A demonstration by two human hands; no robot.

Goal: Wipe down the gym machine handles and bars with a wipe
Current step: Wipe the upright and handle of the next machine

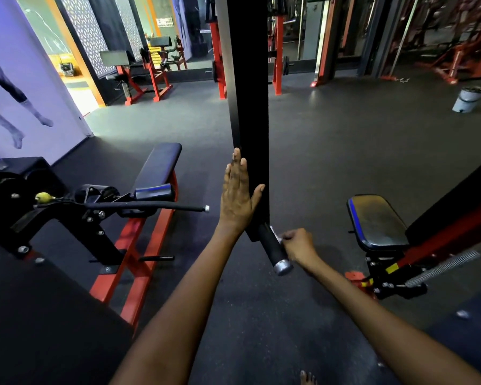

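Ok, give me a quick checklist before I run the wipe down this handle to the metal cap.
1. Wipe in the right hand: ok, pinched in the curled fingers.
2. Wipe against the handle: ok, at its upper end.
3. Black bar steadied: ok, left hand lies flat on it, thumb round the edge.
4. Path down to the metal end cap: ok, nothing on the grip.
5. Wipe damp or clean: cannot tell, mostly hidden.
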